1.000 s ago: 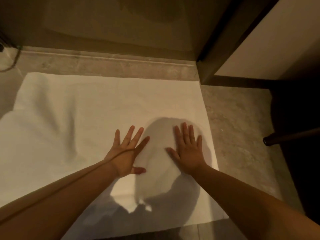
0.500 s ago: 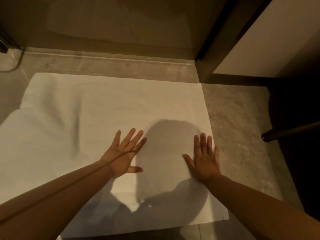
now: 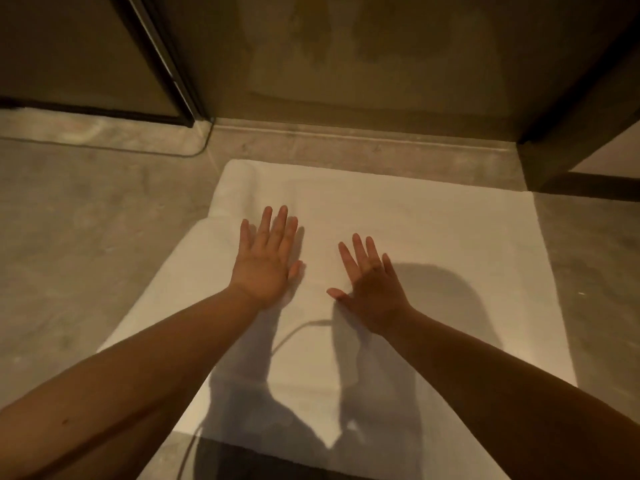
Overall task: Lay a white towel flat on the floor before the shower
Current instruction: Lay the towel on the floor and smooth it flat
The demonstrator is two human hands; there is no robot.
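Towel (image 3: 433, 237), left hand (image 3: 265, 261), right hand (image 3: 372, 289) flat, splayed

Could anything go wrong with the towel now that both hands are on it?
Maybe. The left hand and right hand press flat on the white towel, so pushing sideways could bunch it up. Its far left corner looks rumpled and may stay lumpy. On the smooth floor, the towel might also slide.

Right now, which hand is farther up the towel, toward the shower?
The left hand: its fingertips reach nearer the towel's far edge; the right hand lies lower.
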